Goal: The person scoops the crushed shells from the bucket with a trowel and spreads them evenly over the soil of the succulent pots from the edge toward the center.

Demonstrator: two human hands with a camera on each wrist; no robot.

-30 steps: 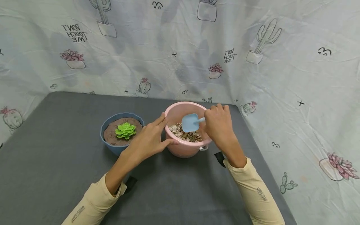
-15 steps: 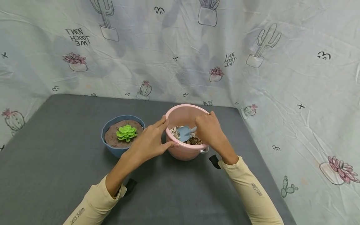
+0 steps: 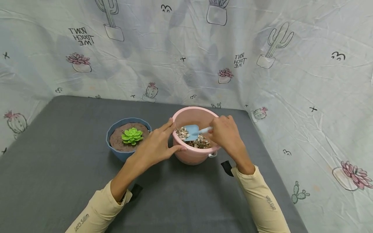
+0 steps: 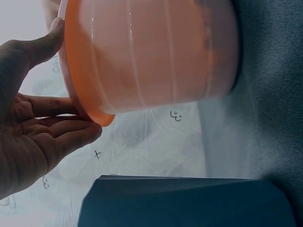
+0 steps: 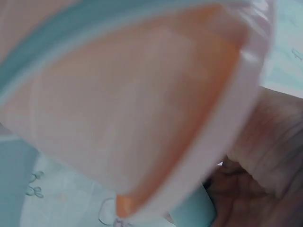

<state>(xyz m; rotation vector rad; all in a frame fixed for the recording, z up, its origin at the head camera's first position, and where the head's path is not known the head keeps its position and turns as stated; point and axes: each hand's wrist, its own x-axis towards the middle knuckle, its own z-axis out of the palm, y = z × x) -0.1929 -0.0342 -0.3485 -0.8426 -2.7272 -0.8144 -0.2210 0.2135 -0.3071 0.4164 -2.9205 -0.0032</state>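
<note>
both arms reach forward, sleeved to just short of the wrists. the left arm point(image 3: 100, 202) slants inward to the left hand point(image 3: 154, 142), its fingers point(image 3: 167, 125) nearly straight and its thumb point(image 3: 177, 149) spread well away from them. the right arm point(image 3: 262, 194) also angles inward; the right hand point(image 3: 225, 131), back uppermost, has its fingers curled in a grip, though its thumb's exact place is hard to tell.
</note>
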